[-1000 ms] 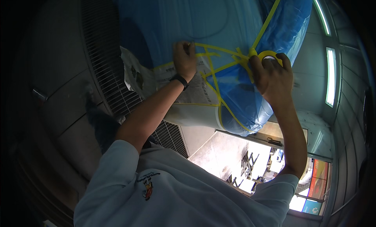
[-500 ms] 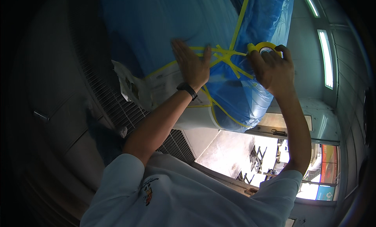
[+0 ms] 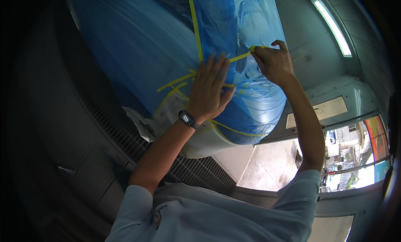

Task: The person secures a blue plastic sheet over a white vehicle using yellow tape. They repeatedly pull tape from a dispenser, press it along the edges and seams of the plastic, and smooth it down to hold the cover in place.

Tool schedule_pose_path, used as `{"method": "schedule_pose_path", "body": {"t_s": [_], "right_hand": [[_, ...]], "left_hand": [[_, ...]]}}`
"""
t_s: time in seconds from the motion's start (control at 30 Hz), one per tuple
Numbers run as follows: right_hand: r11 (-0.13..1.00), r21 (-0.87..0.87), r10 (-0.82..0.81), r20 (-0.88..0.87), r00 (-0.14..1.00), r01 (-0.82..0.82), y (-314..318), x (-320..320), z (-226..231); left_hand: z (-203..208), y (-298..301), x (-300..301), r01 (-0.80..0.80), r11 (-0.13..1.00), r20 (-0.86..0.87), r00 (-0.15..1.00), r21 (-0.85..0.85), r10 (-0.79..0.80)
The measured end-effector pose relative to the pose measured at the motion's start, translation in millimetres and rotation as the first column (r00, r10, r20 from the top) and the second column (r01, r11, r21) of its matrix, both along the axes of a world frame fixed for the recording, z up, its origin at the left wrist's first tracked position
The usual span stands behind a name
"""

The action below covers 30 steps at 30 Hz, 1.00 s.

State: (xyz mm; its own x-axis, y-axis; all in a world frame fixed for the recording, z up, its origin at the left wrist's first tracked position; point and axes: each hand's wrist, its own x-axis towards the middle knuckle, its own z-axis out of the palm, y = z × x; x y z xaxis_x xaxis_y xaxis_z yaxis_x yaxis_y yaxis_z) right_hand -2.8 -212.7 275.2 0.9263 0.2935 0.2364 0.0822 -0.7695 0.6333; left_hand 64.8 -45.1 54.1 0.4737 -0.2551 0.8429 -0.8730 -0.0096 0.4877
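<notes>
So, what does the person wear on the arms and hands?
Both forearms are bare. The sleeves are short and light blue-grey, ending near the elbows. The left hand has a dark wristwatch at its wrist. The right hand shows no glove, and no ring is visible.

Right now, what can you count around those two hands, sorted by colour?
Blue: 1, the plastic sheet under the left hand.
Yellow: 1, the tape strip pinched by the right hand; further strips cross the sheet, too tangled to count.
Black: 1, the wristwatch.
Total: 3
</notes>
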Motion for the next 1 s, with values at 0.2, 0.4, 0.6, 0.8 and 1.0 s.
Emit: {"method": "schedule_pose_path", "body": {"t_s": [0.2, 0.4, 0.6, 0.8, 1.0], "right_hand": [[0.927, 0.373, -0.125, 0.205, 0.971, 0.041, -3, 0, -30], [0.717, 0.686, -0.403, 0.552, 0.730, -0.123, -42, -41, -17], [0.802, 0.592, -0.280, 0.492, 0.824, -0.081, -4, -125, -72], [0.715, 0.697, -0.405, 0.469, 0.784, -0.048, 16, -211, -121], [0.517, 0.823, -0.747, 0.301, 0.593, 0.234, 29, -331, -207]], "left_hand": [[35, -11, 14, 0.030, 0.991, 0.267, 0.962, 0.128, -0.063], [51, 5, 17, -0.041, 0.963, 0.386, 0.920, 0.266, -0.068], [105, 5, 65, -0.102, 0.775, 0.579, 0.726, 0.624, -0.370], [143, 8, 93, 0.024, 0.922, 0.687, 0.659, 0.388, -0.306], [31, 31, 60, 0.116, 0.987, 0.636, 0.755, 0.115, -0.163]]}}
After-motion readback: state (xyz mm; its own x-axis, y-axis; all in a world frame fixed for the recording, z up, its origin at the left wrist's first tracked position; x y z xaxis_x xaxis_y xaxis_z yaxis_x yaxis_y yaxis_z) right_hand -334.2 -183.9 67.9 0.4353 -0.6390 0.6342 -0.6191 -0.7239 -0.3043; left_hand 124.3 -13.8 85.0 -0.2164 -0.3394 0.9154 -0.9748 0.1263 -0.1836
